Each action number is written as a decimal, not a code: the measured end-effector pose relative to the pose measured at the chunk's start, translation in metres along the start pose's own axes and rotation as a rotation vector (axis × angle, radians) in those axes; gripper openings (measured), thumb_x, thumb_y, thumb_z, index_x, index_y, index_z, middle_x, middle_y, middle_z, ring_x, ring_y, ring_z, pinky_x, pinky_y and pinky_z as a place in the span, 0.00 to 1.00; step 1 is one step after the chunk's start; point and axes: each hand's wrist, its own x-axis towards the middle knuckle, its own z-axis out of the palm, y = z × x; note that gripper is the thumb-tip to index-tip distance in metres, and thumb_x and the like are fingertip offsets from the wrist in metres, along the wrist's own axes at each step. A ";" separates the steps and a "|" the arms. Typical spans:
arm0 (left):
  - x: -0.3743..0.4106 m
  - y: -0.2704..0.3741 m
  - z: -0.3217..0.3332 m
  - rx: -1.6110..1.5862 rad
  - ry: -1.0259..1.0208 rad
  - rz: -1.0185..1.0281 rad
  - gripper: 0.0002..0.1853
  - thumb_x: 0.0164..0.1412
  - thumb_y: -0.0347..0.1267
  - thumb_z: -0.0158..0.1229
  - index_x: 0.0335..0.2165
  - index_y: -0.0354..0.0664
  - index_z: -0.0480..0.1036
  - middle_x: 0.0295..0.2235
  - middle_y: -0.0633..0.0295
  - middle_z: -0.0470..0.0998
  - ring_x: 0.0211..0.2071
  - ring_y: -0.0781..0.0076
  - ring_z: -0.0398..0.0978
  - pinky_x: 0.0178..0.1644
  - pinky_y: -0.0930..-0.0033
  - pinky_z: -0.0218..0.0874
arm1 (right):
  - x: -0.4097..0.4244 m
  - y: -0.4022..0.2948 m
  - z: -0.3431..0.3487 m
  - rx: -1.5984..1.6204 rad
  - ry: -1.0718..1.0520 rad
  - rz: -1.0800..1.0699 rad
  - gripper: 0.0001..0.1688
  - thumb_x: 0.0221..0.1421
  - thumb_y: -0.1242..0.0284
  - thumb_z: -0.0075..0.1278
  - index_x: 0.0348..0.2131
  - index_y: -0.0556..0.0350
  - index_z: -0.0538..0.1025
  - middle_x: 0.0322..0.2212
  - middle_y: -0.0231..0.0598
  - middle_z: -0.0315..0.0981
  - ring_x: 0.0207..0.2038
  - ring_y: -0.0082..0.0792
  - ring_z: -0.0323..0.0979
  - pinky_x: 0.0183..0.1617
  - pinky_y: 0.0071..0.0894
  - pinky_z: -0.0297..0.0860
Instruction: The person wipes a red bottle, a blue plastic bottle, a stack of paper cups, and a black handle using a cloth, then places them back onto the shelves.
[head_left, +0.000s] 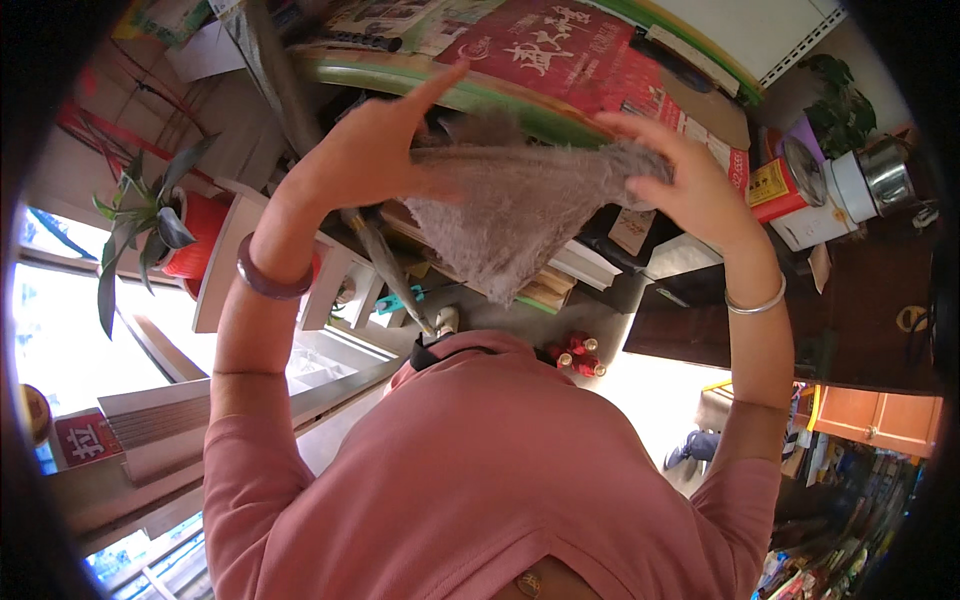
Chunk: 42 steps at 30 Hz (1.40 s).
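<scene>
A fuzzy grey cloth (510, 217) hangs in front of me, its upper edge stretched nearly straight and its lower part falling to a point. My right hand (701, 187) grips a bunched corner of it between thumb and fingers. At the other end is my left hand (367, 154), one digit raised and apart; its remaining fingers are blurred across the cloth, so whether they grip it is unclear. Behind the cloth is a green-edged counter (360, 79) with a red printed sheet (547, 49) that bears writing.
To the left, a red-potted plant (195, 232) stands on a white shelf (229, 262). A long wrapped pole (274, 82) slants down. At right are a red tin (776, 184) and a dark desk (690, 330). Red bottles (581, 345) stand on the floor near another person's shoe (679, 450).
</scene>
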 end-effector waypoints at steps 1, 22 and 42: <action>-0.001 -0.009 0.006 -0.041 0.028 0.094 0.44 0.47 0.29 0.63 0.60 0.59 0.50 0.33 0.55 0.75 0.34 0.68 0.73 0.40 0.65 0.65 | -0.002 0.001 -0.003 0.176 0.077 0.003 0.31 0.43 0.81 0.47 0.51 0.60 0.65 0.51 0.38 0.62 0.54 0.32 0.60 0.56 0.30 0.57; 0.018 0.004 -0.003 0.150 0.049 0.383 0.18 0.44 0.25 0.62 0.38 0.36 0.73 0.43 0.55 0.70 0.42 0.63 0.69 0.45 0.68 0.61 | -0.019 0.013 -0.016 -0.100 0.201 -0.175 0.21 0.46 0.80 0.51 0.44 0.61 0.71 0.39 0.34 0.67 0.44 0.28 0.65 0.47 0.26 0.62; 0.037 0.009 0.071 -1.814 0.657 0.201 0.16 0.60 0.32 0.48 0.45 0.37 0.67 0.41 0.60 0.74 0.40 0.71 0.72 0.45 0.67 0.64 | 0.082 -0.014 -0.034 0.113 0.493 -0.304 0.16 0.51 0.77 0.43 0.41 0.58 0.72 0.39 0.41 0.73 0.43 0.34 0.69 0.50 0.29 0.62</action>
